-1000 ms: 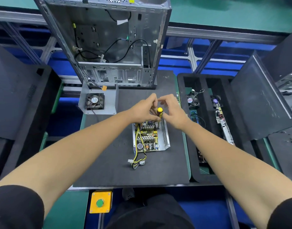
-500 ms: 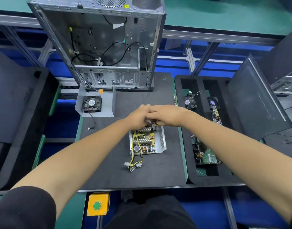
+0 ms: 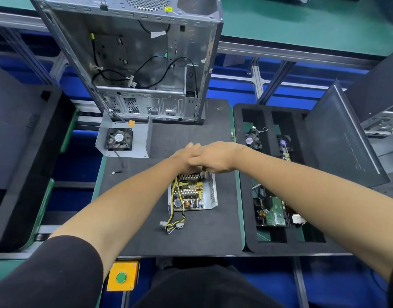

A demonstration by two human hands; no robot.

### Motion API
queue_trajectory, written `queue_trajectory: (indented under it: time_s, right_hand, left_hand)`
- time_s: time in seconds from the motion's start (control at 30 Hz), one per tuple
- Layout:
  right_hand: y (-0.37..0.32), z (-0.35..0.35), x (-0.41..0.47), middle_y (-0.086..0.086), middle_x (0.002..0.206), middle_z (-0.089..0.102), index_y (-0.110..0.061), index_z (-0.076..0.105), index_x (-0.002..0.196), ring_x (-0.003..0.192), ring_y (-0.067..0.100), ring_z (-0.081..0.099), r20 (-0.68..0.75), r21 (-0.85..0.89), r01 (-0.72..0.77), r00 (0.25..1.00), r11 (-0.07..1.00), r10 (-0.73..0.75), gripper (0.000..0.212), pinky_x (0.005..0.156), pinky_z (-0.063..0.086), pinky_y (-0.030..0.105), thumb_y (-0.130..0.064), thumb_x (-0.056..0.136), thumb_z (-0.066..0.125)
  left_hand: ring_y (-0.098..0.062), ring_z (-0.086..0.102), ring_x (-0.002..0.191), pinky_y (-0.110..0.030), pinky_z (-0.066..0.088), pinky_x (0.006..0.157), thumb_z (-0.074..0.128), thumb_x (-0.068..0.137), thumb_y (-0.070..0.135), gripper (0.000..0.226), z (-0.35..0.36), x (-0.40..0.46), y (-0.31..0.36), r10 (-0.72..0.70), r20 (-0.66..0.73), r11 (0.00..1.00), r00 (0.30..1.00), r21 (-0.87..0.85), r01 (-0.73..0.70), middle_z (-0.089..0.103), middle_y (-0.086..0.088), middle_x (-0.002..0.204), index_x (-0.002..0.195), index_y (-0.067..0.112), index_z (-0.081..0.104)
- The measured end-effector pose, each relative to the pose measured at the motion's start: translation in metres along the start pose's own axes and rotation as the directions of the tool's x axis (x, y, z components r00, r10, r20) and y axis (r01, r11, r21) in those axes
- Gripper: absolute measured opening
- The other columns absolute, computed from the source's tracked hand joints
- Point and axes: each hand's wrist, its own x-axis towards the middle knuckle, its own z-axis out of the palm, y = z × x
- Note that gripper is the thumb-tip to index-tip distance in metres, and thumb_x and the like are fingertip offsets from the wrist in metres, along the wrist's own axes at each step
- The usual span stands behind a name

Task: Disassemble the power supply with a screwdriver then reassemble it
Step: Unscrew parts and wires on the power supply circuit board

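The open power supply (image 3: 192,194) lies on the black mat (image 3: 135,218), its circuit board bare and its yellow-black cable bundle (image 3: 175,223) trailing toward me. My two hands meet over its far end. My right hand (image 3: 215,157) lies palm down, fingers curled, across my left hand (image 3: 183,155), which is mostly covered. The yellow-handled screwdriver is hidden under them. The supply's grey cover with its fan (image 3: 119,138) sits apart at the mat's far left.
An empty computer case (image 3: 135,63) stands upright behind the mat. A black foam tray (image 3: 240,174) at the right holds fans and boards, with a dark side panel (image 3: 339,138) leaning on it. A yellow box with a green button (image 3: 122,276) sits at the near edge.
My hands dropped from a raised pinch around the screwdriver handle. The right hand turned palm down over the left, and the yellow handle went out of sight.
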Motion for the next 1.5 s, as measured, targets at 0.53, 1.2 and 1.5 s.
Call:
queue_trajectory:
  time_s: [0.53,1.2,1.5]
  right_hand:
    - [0.007,-0.008,0.006,0.004,0.116,0.065,-0.023,0.042,0.124,0.076,0.033,0.061,0.022,-0.134,-0.039,0.999,0.99,0.042,0.035,0.066,0.052,0.041,-0.014,0.091,0.049]
    - [0.018,-0.013,-0.002,0.004,0.1,0.067,-0.021,0.037,0.129,0.061,0.03,0.051,0.007,-0.279,-0.011,1.0,0.96,0.014,0.039,0.05,0.03,0.032,-0.024,0.092,0.049]
    - [0.018,-0.022,-0.003,0.005,0.09,0.068,-0.013,0.064,0.115,0.07,0.029,0.053,0.089,-0.367,0.098,0.994,0.925,-0.07,0.028,0.061,0.037,0.034,-0.034,0.099,0.053]
  left_hand:
    - [-0.028,0.045,0.117,-0.043,0.047,0.101,0.059,0.099,0.026,0.036,0.0,0.002,-0.003,-0.034,0.156,0.99,0.987,-0.132,0.055,0.041,-0.009,0.134,0.135,0.023,0.056]
    - [-0.024,0.055,0.109,-0.037,0.051,0.095,0.079,0.071,0.068,0.08,0.002,-0.004,0.008,-0.114,0.078,0.991,0.99,-0.057,0.119,0.04,-0.001,0.121,0.137,0.033,0.051]
    - [-0.022,0.051,0.125,-0.041,0.052,0.095,0.079,0.074,0.062,0.063,-0.006,-0.005,0.016,-0.026,0.087,1.0,0.996,0.006,0.025,0.055,0.0,0.132,0.13,0.036,0.061]
